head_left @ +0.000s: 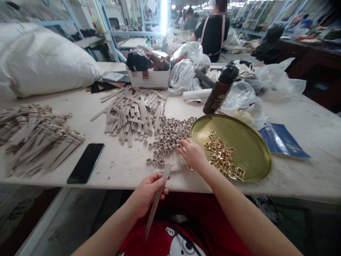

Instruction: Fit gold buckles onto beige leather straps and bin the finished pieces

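My left hand (150,190) is closed on a grey-beige strap (157,202), pinched between thumb and fingers near its upper end. The strap slants down over my lap. My right hand (194,153) reaches to the right edge of a heap of small grey-beige strap loops (170,137). Its thumb and index finger are apart beside the loops; whether a fingertip touches one I cannot tell. Close by on the right, gold metal buckles (221,156) lie on a round gold tray (253,153). Behind the loops is a pile of loose straps (135,113).
A black phone (85,163) lies near the table's front edge, beside straps with gold buckles (39,135). Farther back stand a dark bottle (221,89), a white box (149,79) and plastic bags (189,67). A blue booklet (283,139) lies right; another person (215,32) is beyond.
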A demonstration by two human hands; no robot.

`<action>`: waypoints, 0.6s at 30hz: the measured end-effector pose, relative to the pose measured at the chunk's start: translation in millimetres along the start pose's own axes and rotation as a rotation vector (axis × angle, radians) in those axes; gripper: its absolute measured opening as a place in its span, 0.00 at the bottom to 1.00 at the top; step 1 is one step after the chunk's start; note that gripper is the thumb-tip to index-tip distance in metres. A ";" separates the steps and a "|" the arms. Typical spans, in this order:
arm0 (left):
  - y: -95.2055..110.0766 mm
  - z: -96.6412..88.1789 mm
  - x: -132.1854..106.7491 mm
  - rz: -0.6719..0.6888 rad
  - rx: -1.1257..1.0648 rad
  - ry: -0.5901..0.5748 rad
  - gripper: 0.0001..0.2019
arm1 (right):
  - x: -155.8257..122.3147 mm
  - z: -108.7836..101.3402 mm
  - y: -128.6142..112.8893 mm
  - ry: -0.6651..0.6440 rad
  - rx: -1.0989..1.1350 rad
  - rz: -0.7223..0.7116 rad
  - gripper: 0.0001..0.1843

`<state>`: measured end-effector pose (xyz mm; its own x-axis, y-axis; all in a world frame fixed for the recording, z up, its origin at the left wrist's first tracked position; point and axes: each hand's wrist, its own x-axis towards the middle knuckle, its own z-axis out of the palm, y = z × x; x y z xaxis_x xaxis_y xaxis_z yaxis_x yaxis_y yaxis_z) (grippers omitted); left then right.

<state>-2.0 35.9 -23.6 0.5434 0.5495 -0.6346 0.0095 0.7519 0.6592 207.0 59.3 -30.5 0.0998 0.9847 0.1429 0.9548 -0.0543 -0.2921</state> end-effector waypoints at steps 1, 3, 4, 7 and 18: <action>0.7 -0.1 1.3 0.012 0.026 0.005 0.12 | 4.0 2.8 -2.9 -0.021 -0.012 -0.004 0.12; 2.6 0.3 3.5 0.036 0.073 -0.007 0.12 | 8.9 8.0 -5.6 -0.054 -0.028 -0.008 0.11; 3.7 0.7 4.2 0.048 0.094 -0.014 0.11 | 9.7 10.1 -5.1 -0.057 -0.023 -0.009 0.10; 6.5 2.3 5.1 0.078 0.146 -0.010 0.09 | 6.3 14.2 2.4 0.004 0.063 0.002 0.07; 4.1 12.6 -4.9 0.128 0.200 -0.050 0.11 | -58.4 4.4 -22.3 0.017 1.199 0.446 0.16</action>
<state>6.0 31.7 -12.7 0.5914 0.6133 -0.5236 0.1015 0.5875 0.8028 178.6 3.7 -36.4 0.3566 0.9172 -0.1776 -0.0103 -0.1862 -0.9825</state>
